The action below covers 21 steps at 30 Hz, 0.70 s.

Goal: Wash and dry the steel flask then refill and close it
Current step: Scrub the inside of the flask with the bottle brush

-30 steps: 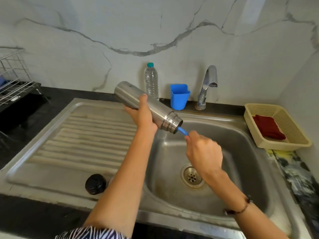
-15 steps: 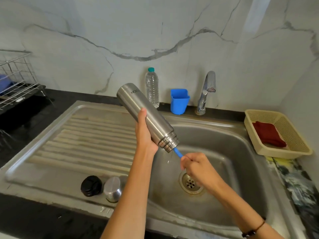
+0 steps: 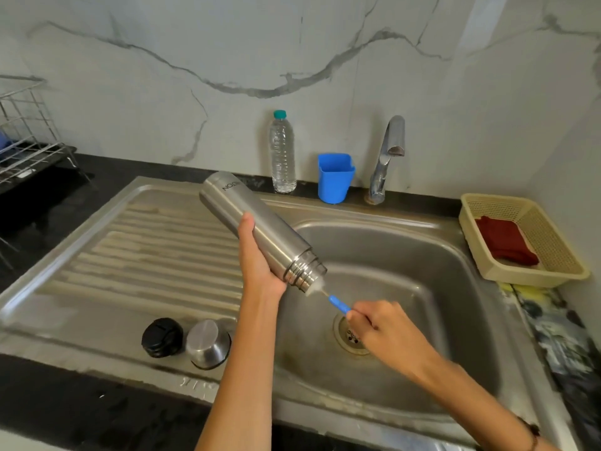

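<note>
Single view, head-worn, wide-angle. Looks forward and steeply down from above the near edge of the surface (image 3: 58,402). Faces the marble wall (image 3: 227,43); sink (image 3: 406,242) lies close below, centre-right, drainboard (image 3: 146,249) left. Both forearms enter from the bottom edge. Straight lines bow toward the frame edges.

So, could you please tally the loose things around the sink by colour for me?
Steel: 2, cylindrical steel flask, steel cup lid
Blue: 2, blue plastic cup, blue-handled bottle brush
Black: 1, black round stopper
Clear: 1, clear plastic water bottle
Red: 1, red folded cloth
Beige: 1, beige plastic basket
Total: 8
</note>
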Available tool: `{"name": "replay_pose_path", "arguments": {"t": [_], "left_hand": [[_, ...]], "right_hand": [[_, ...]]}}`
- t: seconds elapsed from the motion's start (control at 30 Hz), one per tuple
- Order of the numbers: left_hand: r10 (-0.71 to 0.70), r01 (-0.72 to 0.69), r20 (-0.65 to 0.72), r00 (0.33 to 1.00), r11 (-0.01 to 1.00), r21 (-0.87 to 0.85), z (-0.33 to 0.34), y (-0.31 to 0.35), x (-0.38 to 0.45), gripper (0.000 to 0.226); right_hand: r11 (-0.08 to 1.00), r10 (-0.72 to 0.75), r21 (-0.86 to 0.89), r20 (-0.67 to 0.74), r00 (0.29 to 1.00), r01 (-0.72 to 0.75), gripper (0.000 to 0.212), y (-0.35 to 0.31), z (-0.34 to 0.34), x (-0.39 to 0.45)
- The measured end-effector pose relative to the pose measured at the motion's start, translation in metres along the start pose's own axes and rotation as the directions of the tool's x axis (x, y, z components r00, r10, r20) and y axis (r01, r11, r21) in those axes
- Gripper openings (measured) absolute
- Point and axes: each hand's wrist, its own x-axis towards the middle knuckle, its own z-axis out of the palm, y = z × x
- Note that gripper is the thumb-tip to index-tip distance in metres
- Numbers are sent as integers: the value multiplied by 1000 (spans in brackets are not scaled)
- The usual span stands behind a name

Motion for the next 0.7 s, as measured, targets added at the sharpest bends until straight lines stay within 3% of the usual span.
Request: {"name": "replay_pose_path", "arguments": {"t": [0.07, 0.2, 0.3, 0.4, 0.53, 0.7], "left_hand": [[8, -8, 5, 1000, 1000, -11, -3, 2, 3, 57], [-5, 5, 7, 1000, 996, 85, 6, -11, -4, 83], [-4, 2, 29, 1000, 998, 55, 6, -7, -4, 73], [-11, 11, -11, 1000, 1000, 14, 7, -8, -7, 69], [-6, 11, -86, 996, 998, 55, 11, -11, -12, 91], [7, 1, -159, 987, 999, 52, 4, -6, -9, 94]], "right_hand": [[1000, 2, -9, 14, 1000, -2, 37, 1, -1, -5], [998, 21, 66, -30, 999, -19, 38, -11, 5, 12], [997, 47, 55, 10, 999, -47, 37, -2, 2, 3], [995, 74, -66, 27, 997, -72, 36, 4, -6, 2], [977, 79, -195, -33, 996, -84, 30, -10, -1, 15], [922, 50, -379, -101, 994, -85, 20, -19, 7, -5]]}}
